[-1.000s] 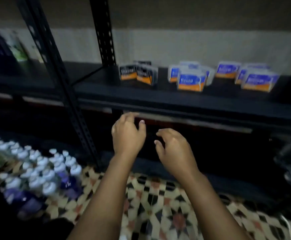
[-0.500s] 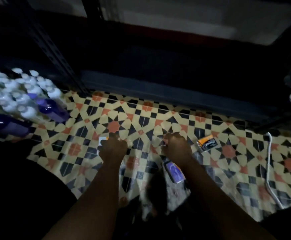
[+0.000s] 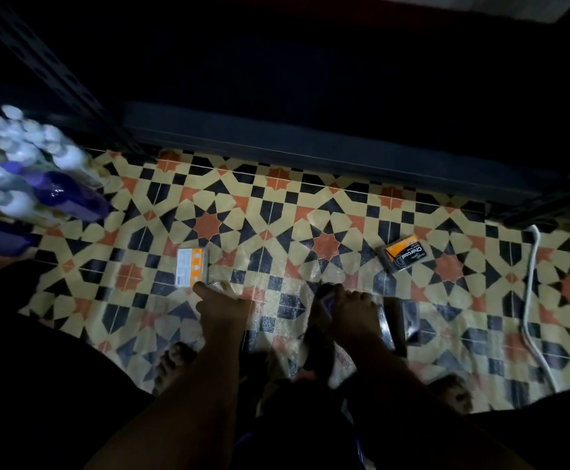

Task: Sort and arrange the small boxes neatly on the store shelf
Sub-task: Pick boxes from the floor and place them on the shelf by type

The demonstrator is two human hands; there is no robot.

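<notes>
Both hands have dropped from shelf height to the tiled floor (image 3: 277, 212), left hand (image 3: 222, 308) curled beside the orange-and-white box (image 3: 192, 268) just far-left of its fingers, long axis near-to-far, right hand (image 3: 351, 310) gripping a purple-faced box (image 3: 328, 305), Charcoal box (image 3: 405, 257) lying far-right.

patterned tile floor (image 3: 273, 212), white cable (image 3: 532, 300), bottles (image 3: 22, 171)

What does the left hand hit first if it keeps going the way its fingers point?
Probably the orange-and-white box on the floor: the left hand reaches forward and slightly left, and its fingertips are almost at the box's near edge. Height above the floor is hard to judge.
</notes>
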